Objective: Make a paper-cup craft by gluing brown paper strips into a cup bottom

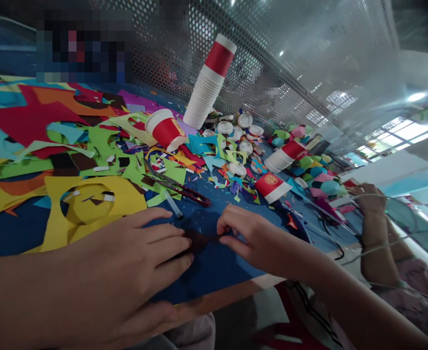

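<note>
My left hand [137, 257] lies flat near the table's front edge, fingers stretched out and slightly spread. Its fingertips touch a small dark brown piece [201, 241], apparently paper, which is blurred against the blue tabletop. On the other side, my right hand [248, 233] has its thumb and curled forefinger pinched on the piece's right end. Just beyond both hands are scissors [179, 184] with dark red handles and a thin translucent stick [173, 204]. Yellow paper [130, 194] with a large round hole reaches beside and partly behind my left hand.
Coloured paper scraps [97, 141] cover the left and middle of the table. Behind them are a tall stack of paper cups [208, 82], a tipped red-and-white cup [165, 130] and another red cup [272, 188]. Another person's hand [370, 199] is at the right, near cables.
</note>
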Tool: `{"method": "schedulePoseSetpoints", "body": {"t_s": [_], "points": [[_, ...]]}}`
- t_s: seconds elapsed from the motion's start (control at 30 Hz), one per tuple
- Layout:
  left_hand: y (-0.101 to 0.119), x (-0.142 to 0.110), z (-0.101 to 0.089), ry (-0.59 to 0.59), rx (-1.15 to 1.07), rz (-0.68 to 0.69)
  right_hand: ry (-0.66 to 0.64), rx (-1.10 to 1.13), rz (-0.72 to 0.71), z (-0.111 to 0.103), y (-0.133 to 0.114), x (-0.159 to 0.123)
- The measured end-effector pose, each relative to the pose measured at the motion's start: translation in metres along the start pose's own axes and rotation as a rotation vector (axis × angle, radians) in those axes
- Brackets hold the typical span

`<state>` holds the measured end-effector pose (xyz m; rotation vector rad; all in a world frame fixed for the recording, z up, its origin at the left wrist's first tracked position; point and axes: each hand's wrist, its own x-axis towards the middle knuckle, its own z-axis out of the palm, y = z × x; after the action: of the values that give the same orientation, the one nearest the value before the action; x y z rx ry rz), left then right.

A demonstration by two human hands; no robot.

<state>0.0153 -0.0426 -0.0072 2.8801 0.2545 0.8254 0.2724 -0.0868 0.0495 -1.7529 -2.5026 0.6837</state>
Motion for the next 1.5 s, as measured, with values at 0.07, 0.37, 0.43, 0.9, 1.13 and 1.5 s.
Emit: {"method": "schedulePoseSetpoints", "body": {"t_s": [0.07,0.37,0.43,0.9,1.13,1.5], "points": [[0.000,0.001,-0.001,0.007,0.003,0.012,0.003,-0.011,0.009,0.001,-0.001,0.001],[0.004,-0.005,0.001,0.003,0.035,-0.025,0.153,0.160,0.181,-0.001,-0.007,-0.011],[0.006,-0.005,0.001,-0.019,0.040,-0.037,0.259,0.315,0.217,-0.001,-0.009,-0.016],[0.005,-0.004,0.000,-0.004,0.090,-0.004,0.338,0.672,0.105,0.001,-0.010,-0.008],[0.004,-0.003,-0.002,-0.017,0.048,-0.026,0.836,0.952,0.192,-0.008,0.016,-0.051],[0.003,-0.001,-0.004,-0.040,0.095,0.023,0.306,1.120,0.306,0.004,-0.022,-0.013]]}}
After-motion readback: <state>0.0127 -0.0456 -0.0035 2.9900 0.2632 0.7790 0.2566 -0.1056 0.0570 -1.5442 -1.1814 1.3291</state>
